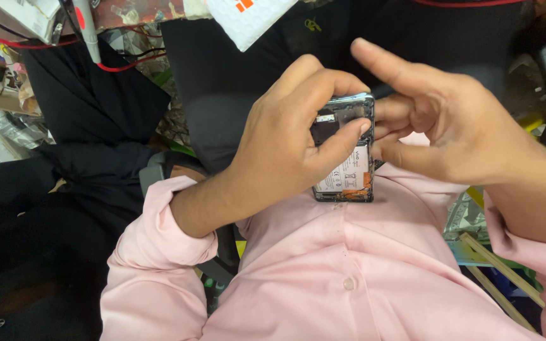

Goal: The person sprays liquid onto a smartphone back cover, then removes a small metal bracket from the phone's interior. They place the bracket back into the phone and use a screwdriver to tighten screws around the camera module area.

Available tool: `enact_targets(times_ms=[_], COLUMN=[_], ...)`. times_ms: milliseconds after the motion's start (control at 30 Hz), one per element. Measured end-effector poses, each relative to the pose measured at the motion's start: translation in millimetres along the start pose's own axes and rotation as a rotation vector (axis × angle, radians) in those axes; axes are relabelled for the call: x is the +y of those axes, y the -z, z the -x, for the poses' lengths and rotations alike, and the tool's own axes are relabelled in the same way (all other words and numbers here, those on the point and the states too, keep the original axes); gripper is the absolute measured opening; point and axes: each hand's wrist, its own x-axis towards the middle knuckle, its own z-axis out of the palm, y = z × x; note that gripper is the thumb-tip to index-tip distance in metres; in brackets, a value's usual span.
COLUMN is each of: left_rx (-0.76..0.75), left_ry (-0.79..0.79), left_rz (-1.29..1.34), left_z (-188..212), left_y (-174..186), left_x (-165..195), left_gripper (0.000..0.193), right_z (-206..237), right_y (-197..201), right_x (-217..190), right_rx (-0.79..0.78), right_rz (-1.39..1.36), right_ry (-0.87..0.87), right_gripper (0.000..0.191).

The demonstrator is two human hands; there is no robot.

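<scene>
An opened phone (347, 170) with its back cover off shows a white battery and dark circuit parts. It is held upright against my pink shirt (349, 265). My left hand (285, 142) wraps around its left side, thumb pressed across the battery face. My right hand (437, 120) is at the phone's right edge, thumb and lower fingers touching that edge, index finger stretched out above the phone's top.
A white padded envelope (248, 19) lies at the top centre. Red and black wires (121, 63) and a probe cross the cluttered top left. Dark cloth (96, 126) covers the left side. Wooden sticks (500, 271) and paper scraps lie at the lower right.
</scene>
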Motion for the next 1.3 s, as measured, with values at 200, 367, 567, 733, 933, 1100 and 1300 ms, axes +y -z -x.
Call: enact_targets(times_ms=[200, 367, 567, 733, 933, 1100, 1300], left_rx=[0.022, 0.027, 0.043, 0.040, 0.050, 0.052, 0.046], left_ry=[-0.031, -0.036, -0.042, -0.029, -0.044, -0.057, -0.040], left_rz=[-0.057, -0.062, -0.065, -0.070, -0.099, -0.106, -0.110], left_z=[4, 4, 4, 6, 1, 2, 2], left_y=[-3, -5, -6, -7, -8, -8, -9], left_x=[3, 2, 1, 3, 5, 3, 1], left_gripper=[0.023, 0.023, 0.024, 0.026, 0.030, 0.031, 0.033], right_z=[2, 3, 1, -3, -6, 4, 6], right_y=[3, 3, -1, -6, -7, -4, -3], right_x=[1, -1, 2, 3, 3, 1, -2], right_rx=[-0.008, -0.017, 0.058, 0.107, 0.136, 0.099, 0.078], right_rz=[-0.060, -0.062, 0.068, -0.039, -0.160, 0.165, 0.204], right_ry=[-0.021, -0.012, -0.007, -0.060, -0.084, 0.011, 0.045], right_gripper=[0.097, 0.095, 0.084, 0.083, 0.086, 0.086, 0.082])
